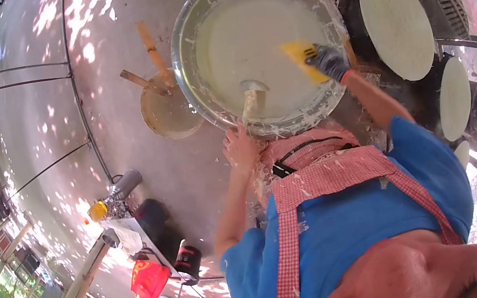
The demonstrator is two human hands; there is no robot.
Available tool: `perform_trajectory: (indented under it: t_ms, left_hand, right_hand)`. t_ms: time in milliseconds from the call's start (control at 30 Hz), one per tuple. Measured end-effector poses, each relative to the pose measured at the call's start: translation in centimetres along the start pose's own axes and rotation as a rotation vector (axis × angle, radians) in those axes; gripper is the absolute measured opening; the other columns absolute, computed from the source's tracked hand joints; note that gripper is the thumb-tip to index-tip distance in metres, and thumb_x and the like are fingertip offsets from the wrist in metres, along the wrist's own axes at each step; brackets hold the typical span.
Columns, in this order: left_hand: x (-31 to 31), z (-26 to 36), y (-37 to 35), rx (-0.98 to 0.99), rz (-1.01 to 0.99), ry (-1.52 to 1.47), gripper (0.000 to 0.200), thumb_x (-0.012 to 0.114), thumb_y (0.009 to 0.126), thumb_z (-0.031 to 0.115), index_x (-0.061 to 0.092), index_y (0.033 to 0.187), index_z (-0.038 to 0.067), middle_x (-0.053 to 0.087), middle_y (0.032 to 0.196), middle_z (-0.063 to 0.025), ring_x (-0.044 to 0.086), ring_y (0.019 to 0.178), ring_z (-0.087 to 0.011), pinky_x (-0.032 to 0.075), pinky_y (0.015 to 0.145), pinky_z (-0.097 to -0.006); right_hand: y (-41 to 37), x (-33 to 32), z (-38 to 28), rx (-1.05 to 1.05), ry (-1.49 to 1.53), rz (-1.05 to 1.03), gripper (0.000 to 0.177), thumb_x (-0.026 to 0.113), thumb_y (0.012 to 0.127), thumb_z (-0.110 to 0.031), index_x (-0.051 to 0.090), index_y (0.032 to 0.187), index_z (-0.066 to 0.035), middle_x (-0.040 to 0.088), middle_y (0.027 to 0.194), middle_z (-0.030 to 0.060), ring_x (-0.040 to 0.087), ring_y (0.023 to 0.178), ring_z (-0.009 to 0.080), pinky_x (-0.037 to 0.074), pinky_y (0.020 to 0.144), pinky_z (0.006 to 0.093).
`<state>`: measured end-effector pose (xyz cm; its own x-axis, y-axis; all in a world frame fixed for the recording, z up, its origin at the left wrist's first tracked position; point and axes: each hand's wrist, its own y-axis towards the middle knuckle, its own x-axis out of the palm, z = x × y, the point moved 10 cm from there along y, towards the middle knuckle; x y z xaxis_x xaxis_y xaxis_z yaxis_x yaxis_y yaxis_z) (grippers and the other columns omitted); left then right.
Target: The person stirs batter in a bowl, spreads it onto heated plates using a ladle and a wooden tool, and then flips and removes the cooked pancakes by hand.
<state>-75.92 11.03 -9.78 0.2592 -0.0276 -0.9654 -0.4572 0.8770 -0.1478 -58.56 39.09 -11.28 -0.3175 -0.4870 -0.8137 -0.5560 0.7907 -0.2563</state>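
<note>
Head view, right hand: the gloved hand (328,63) has its fingers closed on the yellow scraper (304,61), which is tilted and a little blurred.
Scraper: it is over the right part of the basin (189,68); whether it touches the pale liquid (250,32), I cannot tell.
Left hand: the bare hand (240,147) is at the near rim, beside the ladle (254,105); whether its fingers grip the handle, I cannot tell.
Ladle: it leans inside the basin, its head in the liquid.
Bucket (150,117): it stands just left of the basin, with two sticks (151,49) inside.
Right side: two round pale discs (398,25) lie near the basin.
</note>
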Motion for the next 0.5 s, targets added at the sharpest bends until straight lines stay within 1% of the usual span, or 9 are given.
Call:
perform_trajectory:
  t_ms: [33, 67, 167, 233, 267, 333, 367, 433, 500]
  left_hand:
    - [3.3, -0.9, -0.7, -0.073, -0.291, 0.056, 0.057, 0.051, 0.075, 0.018, 0.029, 0.128, 0.013, 0.050, 0.085, -0.0197, 0.055, 0.068, -0.0379, 0.045, 0.062, -0.0458]
    - [3.5, -0.7, -0.2, -0.072, -0.296, 0.061, 0.057, 0.051, 0.075, 0.018, 0.029, 0.128, 0.013, 0.050, 0.085, -0.0197, 0.055, 0.068, -0.0379, 0.045, 0.062, -0.0458]
    - [5.7, -1.3, 0.7, -0.175, -0.414, -0.039, 0.054, 0.049, 0.075, 0.014, 0.031, 0.126, 0.012, 0.053, 0.085, -0.0194, 0.056, 0.066, -0.0360, 0.044, 0.059, -0.0455]
    - [6.2, -3.2, 1.2, -0.283, -0.396, -0.353, 0.049, 0.049, 0.076, 0.014, 0.035, 0.123, 0.011, 0.056, 0.082, -0.0200, 0.058, 0.069, -0.0341, 0.044, 0.059, -0.0447]
    - [5.6, -3.4, 1.2, -0.283, -0.393, -0.350, 0.049, 0.049, 0.076, 0.014, 0.035, 0.123, 0.011, 0.056, 0.082, -0.0200, 0.058, 0.069, -0.0341, 0.044, 0.059, -0.0447]
    - [0.3, -2.8, 1.2, -0.185, -0.114, -0.552, 0.045, 0.049, 0.078, 0.011, 0.038, 0.121, 0.008, 0.058, 0.078, -0.0189, 0.058, 0.069, -0.0313, 0.045, 0.059, -0.0392]
    - [-0.8, -2.8, 1.2, -0.185, -0.124, -0.555, 0.045, 0.049, 0.078, 0.011, 0.038, 0.121, 0.008, 0.058, 0.078, -0.0189, 0.058, 0.069, -0.0313, 0.045, 0.059, -0.0392]
    - [-3.6, -4.9, 1.5, -0.338, 0.089, -0.812, 0.036, 0.050, 0.078, 0.004, 0.044, 0.114, 0.000, 0.057, 0.074, -0.0108, 0.054, 0.061, -0.0173, 0.042, 0.055, -0.0289]
    - [-2.8, -6.3, 2.2, -0.365, 0.111, -0.907, 0.040, 0.052, 0.078, 0.006, 0.043, 0.116, 0.000, 0.058, 0.075, -0.0123, 0.056, 0.062, -0.0208, 0.044, 0.057, -0.0295]
  right_hand:
    - [1.1, -0.6, 2.2, -0.051, -0.001, 0.000, 0.028, 0.059, 0.070, -0.024, 0.056, 0.091, -0.006, 0.061, 0.084, 0.0122, 0.057, 0.076, 0.0291, 0.044, 0.066, 0.0364]
    - [2.7, -1.1, 3.7, -0.102, -0.007, 0.003, 0.029, 0.059, 0.070, -0.026, 0.056, 0.090, -0.005, 0.060, 0.084, 0.0138, 0.056, 0.079, 0.0313, 0.044, 0.068, 0.0374]
    - [6.8, -2.9, 1.9, -0.212, -0.374, -0.112, 0.024, 0.056, 0.070, -0.028, 0.056, 0.084, -0.008, 0.059, 0.079, 0.0155, 0.056, 0.076, 0.0335, 0.044, 0.066, 0.0396]
    - [10.6, -2.6, 1.2, -0.300, -0.501, -0.096, 0.019, 0.052, 0.071, -0.025, 0.057, 0.079, -0.009, 0.058, 0.078, 0.0162, 0.056, 0.075, 0.0335, 0.044, 0.065, 0.0402]
    - [12.5, -2.3, 0.7, -0.350, -0.570, -0.091, 0.017, 0.050, 0.072, -0.023, 0.057, 0.078, -0.009, 0.058, 0.079, 0.0160, 0.056, 0.075, 0.0331, 0.044, 0.064, 0.0403]
    - [16.1, -1.6, -0.1, -0.360, -0.645, -0.066, 0.016, 0.048, 0.072, -0.018, 0.058, 0.080, -0.008, 0.059, 0.081, 0.0147, 0.057, 0.077, 0.0317, 0.045, 0.066, 0.0392]
    - [17.6, -0.6, -0.4, -0.353, -0.647, -0.075, 0.016, 0.048, 0.072, -0.018, 0.058, 0.080, -0.008, 0.059, 0.081, 0.0147, 0.057, 0.077, 0.0317, 0.045, 0.066, 0.0392]
    - [21.3, 1.7, -0.5, -0.278, -0.802, -0.157, 0.018, 0.046, 0.072, -0.014, 0.060, 0.082, -0.008, 0.060, 0.086, 0.0133, 0.058, 0.081, 0.0301, 0.046, 0.068, 0.0387]
    - [25.0, 4.1, 0.3, -0.248, -0.897, -0.191, 0.020, 0.046, 0.072, -0.014, 0.061, 0.085, -0.008, 0.060, 0.089, 0.0133, 0.058, 0.083, 0.0292, 0.047, 0.069, 0.0388]
